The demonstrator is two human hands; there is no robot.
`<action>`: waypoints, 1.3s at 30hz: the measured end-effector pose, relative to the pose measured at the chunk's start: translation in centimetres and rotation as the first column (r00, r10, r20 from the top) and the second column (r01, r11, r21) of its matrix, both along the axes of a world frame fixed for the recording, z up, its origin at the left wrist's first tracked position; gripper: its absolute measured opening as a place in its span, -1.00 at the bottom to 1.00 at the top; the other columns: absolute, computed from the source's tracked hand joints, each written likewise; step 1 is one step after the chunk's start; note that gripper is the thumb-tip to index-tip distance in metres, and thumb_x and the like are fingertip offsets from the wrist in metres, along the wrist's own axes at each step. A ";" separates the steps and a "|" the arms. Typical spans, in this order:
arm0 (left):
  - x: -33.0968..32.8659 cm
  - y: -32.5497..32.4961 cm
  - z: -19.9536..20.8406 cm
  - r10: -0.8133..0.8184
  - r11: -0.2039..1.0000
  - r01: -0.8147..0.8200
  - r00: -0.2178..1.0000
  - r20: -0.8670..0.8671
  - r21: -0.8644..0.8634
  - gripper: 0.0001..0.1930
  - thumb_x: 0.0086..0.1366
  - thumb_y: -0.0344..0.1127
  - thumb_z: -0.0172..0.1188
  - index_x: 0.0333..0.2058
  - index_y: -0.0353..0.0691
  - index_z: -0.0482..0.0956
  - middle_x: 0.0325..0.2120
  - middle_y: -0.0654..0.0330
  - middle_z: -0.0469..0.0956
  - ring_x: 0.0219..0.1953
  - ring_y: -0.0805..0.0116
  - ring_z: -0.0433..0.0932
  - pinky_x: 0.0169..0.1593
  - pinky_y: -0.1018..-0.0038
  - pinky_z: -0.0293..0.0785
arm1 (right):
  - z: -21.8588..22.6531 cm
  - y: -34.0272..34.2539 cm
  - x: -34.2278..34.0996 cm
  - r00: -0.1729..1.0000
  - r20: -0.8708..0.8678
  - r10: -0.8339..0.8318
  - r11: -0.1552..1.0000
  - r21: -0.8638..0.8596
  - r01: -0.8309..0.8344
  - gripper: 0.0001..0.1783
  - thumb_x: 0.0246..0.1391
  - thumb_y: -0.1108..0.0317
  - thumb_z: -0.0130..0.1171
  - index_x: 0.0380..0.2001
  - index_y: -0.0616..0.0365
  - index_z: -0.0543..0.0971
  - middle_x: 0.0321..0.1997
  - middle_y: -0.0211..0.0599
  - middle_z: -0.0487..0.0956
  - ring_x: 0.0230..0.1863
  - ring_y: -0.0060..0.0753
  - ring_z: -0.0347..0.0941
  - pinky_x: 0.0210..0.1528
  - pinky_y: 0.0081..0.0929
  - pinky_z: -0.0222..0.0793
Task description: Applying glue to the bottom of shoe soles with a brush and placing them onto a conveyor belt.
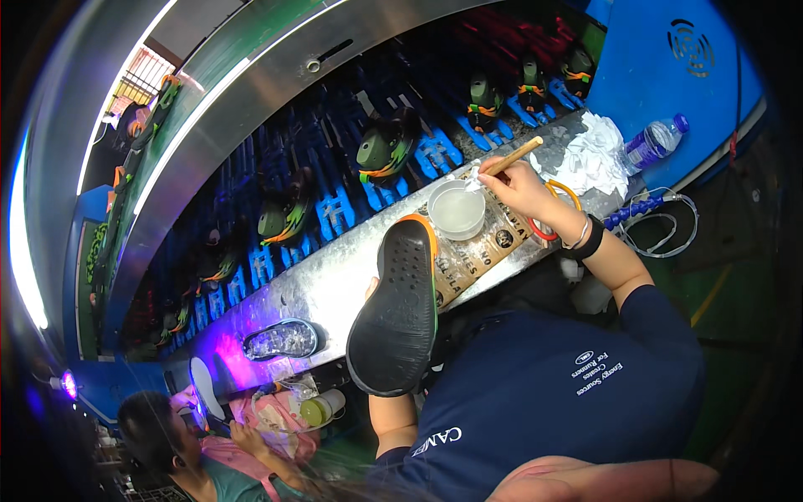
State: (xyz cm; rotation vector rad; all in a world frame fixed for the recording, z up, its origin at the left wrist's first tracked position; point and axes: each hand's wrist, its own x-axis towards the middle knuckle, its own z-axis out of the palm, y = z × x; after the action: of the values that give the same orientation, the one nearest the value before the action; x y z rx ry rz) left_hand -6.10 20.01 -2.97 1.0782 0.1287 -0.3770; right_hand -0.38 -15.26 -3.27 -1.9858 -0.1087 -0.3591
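In my left hand is a black shoe sole, tilted up so its face with small holes shows and an orange edge runs along its far end. Most of that hand is hidden behind the sole; a few fingertips show at its left edge. Fingers of my right hand are closed round a brush with a light wooden handle. Its whitish head is at the rim of a clear plastic tub of cloudy liquid. The tub stands on printed brown cardboard on the metal ledge.
Green-and-black shoes sit on blue racks behind the metal ledge. Another sole lies there. Crumpled white paper, a plastic bottle and a blue hose are right. A co-worker at lower left holds a pale sole.
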 end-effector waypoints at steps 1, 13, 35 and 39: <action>1.0 -4.4 0.4 -0.048 0.968 0.016 0.991 -0.124 -0.250 -0.71 0.05 -0.28 -0.15 -0.35 -0.41 0.36 -0.37 -0.03 0.44 -0.45 0.15 0.43 -0.37 0.36 0.38 | 0.0 0.1 -0.1 1.000 0.010 -0.016 1.000 -0.008 0.016 -0.82 -0.07 0.36 0.03 -0.43 0.26 0.43 -0.65 -0.43 0.37 -0.61 -0.70 0.21 -0.56 -0.69 0.13; 2.2 -8.6 2.2 -0.210 0.914 0.064 0.920 -0.331 -0.401 -0.60 0.19 -0.09 -0.19 -0.21 -0.34 0.35 -0.41 0.02 0.46 -0.53 0.30 0.49 -0.45 0.47 0.48 | 3.0 1.5 -2.5 0.989 0.038 0.145 0.924 0.351 -0.149 -0.90 -0.08 0.44 0.05 -0.44 0.23 0.45 -0.56 -0.48 0.39 -0.56 -0.73 0.23 -0.53 -0.74 0.15; 2.2 -9.5 2.8 -0.299 0.916 0.185 0.906 -0.299 -0.355 -0.63 0.19 -0.13 -0.16 -0.20 -0.33 0.35 -0.40 0.04 0.47 -0.48 0.35 0.48 -0.39 0.51 0.47 | 3.1 3.5 -0.8 0.944 0.160 0.288 0.936 0.164 -0.313 -0.91 -0.12 0.49 0.06 -0.45 0.20 0.46 -0.52 -0.44 0.41 -0.50 -0.72 0.26 -0.47 -0.74 0.16; 2.1 -9.4 2.9 -0.297 0.920 0.190 0.909 -0.292 -0.343 -0.63 0.19 -0.13 -0.16 -0.20 -0.33 0.35 -0.40 0.05 0.47 -0.47 0.36 0.48 -0.38 0.51 0.46 | 2.4 3.0 -1.1 0.951 0.196 0.239 0.958 0.113 -0.264 -0.91 -0.14 0.44 0.08 -0.51 0.23 0.45 -0.59 -0.41 0.42 -0.57 -0.67 0.28 -0.52 -0.69 0.18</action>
State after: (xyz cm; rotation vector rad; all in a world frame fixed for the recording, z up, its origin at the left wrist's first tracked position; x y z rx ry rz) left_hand -4.02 10.57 -0.09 0.7114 0.2325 -0.7881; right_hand -1.44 -12.30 -0.87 -1.7736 -0.4385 -0.3695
